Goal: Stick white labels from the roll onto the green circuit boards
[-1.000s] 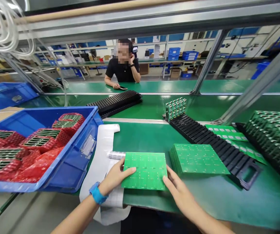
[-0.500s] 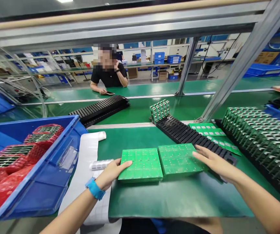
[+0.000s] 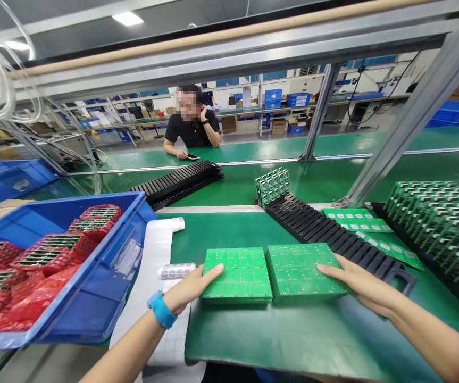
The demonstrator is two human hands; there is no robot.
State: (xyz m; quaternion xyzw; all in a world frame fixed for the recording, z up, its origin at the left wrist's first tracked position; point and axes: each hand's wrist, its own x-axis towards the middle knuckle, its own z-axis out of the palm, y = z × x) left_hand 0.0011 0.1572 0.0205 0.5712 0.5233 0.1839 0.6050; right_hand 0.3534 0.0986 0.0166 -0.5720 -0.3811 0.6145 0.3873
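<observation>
Your L hand (image 3: 189,287) grip clamped on L PCB stack (image 3: 239,274), R hand (image 3: 360,283) likewise on R stack (image 3: 299,271); press evenly, edges sq.

Cannot see every fingertip of the left hand (image 3: 187,290), partly hidden by the left board stack (image 3: 239,274), nor of the right hand (image 3: 359,282), at the right board stack (image 3: 299,268); cannot read the label (image 3: 128,255) on the blue bin (image 3: 103,300), cropped at left; lose part of the row of boards (image 3: 444,223) past the right edge
</observation>
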